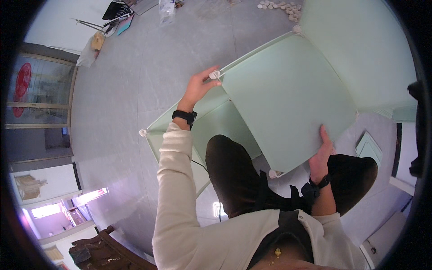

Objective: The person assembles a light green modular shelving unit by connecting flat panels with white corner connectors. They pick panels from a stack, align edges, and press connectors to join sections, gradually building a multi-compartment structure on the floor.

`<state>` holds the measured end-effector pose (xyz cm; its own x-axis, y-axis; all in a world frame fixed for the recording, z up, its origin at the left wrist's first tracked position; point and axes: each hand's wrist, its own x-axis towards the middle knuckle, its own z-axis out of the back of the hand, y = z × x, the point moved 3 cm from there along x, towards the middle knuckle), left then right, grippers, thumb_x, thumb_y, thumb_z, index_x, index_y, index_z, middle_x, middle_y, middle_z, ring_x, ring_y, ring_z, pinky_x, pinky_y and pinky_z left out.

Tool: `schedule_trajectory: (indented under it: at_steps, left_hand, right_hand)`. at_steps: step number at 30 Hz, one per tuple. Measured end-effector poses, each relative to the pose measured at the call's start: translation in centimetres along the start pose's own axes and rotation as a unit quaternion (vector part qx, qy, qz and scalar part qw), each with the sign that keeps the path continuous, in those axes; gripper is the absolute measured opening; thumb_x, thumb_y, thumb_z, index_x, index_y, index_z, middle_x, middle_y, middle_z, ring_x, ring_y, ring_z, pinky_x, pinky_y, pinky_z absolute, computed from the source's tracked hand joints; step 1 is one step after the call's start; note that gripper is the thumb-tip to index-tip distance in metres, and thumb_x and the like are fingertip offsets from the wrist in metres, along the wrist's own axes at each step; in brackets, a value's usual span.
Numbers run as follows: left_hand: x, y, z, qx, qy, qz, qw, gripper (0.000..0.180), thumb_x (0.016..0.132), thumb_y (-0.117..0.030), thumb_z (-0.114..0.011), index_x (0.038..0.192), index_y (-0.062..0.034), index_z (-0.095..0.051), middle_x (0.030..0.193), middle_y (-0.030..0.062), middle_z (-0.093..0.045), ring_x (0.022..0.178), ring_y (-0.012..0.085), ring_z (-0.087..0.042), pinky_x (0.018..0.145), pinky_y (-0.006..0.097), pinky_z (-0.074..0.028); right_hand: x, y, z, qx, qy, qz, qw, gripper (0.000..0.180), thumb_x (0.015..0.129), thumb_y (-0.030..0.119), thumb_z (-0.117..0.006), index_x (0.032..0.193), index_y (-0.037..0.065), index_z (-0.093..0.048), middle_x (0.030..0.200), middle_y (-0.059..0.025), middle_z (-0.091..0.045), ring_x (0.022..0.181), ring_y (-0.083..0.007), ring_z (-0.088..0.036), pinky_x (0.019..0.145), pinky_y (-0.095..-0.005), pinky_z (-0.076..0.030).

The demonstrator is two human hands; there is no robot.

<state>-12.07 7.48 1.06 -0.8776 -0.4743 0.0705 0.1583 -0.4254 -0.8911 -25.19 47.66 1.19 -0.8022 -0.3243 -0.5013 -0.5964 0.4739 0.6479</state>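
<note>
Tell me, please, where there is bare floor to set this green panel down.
The widest bare floor lies left of the left hand, between the green panel and the doorway. It is crowded at the top: clutter and small white connectors. A spare panel lies right.

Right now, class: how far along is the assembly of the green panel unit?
Done: several panels already stand joined. In hand: left hand pinches a white corner connector, right hand steadies the top panel. Left: spare connectors and a loose panel remain on the floor.
</note>
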Motion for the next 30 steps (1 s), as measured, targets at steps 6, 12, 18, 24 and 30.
schedule_trajectory:
  at_steps: [6,12,18,24,30]
  left_hand:
    - [0.0,-0.2,0.0,0.029,-0.003,0.028,0.999,0.052,0.075,-0.017,-0.074,0.123,-0.0056,-0.056,0.116,0.0091,-0.062,0.107,0.0173,-0.057,0.095,0.032,-0.043]
    - [0.1,-0.5,-0.1,0.015,0.007,0.005,1.000,0.046,0.078,-0.015,-0.072,0.121,-0.0046,-0.057,0.109,0.0052,-0.064,0.100,0.0131,-0.057,0.091,0.029,-0.043]
    - [0.1,0.5,0.0,-0.004,0.017,0.067,0.998,0.040,0.081,-0.009,-0.069,0.119,-0.0030,-0.058,0.106,0.0026,-0.062,0.097,0.0102,-0.055,0.088,0.026,-0.044]
    - [0.5,1.3,-0.2,-0.024,0.008,0.029,0.999,0.035,0.085,-0.011,-0.065,0.118,-0.0005,-0.059,0.105,0.0051,-0.063,0.101,0.0131,-0.055,0.089,0.027,-0.043]
    - [1.9,-1.6,0.1,0.104,0.037,0.093,0.989,0.035,0.087,-0.027,-0.061,0.114,-0.0039,-0.062,0.109,0.0095,-0.065,0.101,0.0198,-0.060,0.089,0.032,-0.045]
  right_hand:
    - [1.2,-0.8,1.4,0.023,-0.051,-0.022,0.998,0.036,0.089,0.018,-0.058,0.120,0.000,-0.050,0.113,-0.0093,-0.057,0.102,-0.0225,-0.055,0.089,-0.0364,-0.046]
    - [1.1,-1.4,1.2,0.044,0.006,-0.021,0.999,0.039,0.091,0.022,-0.055,0.124,0.003,-0.046,0.118,-0.0087,-0.055,0.107,-0.0244,-0.053,0.094,-0.0387,-0.043]
    - [1.3,-2.0,0.7,0.031,-0.036,-0.027,0.998,0.037,0.091,0.021,-0.056,0.121,0.002,-0.048,0.115,-0.0092,-0.056,0.103,-0.0246,-0.055,0.090,-0.0394,-0.045]
    - [2.1,-1.8,1.4,0.034,-0.023,-0.006,0.999,0.032,0.086,0.014,-0.064,0.112,0.000,-0.053,0.102,-0.0071,-0.060,0.090,-0.0205,-0.059,0.078,-0.0366,-0.050]
    - [1.3,-2.2,2.5,0.021,-0.008,-0.002,1.000,0.030,0.089,0.020,-0.059,0.113,0.004,-0.052,0.104,-0.0064,-0.059,0.094,-0.0212,-0.058,0.081,-0.0371,-0.049]
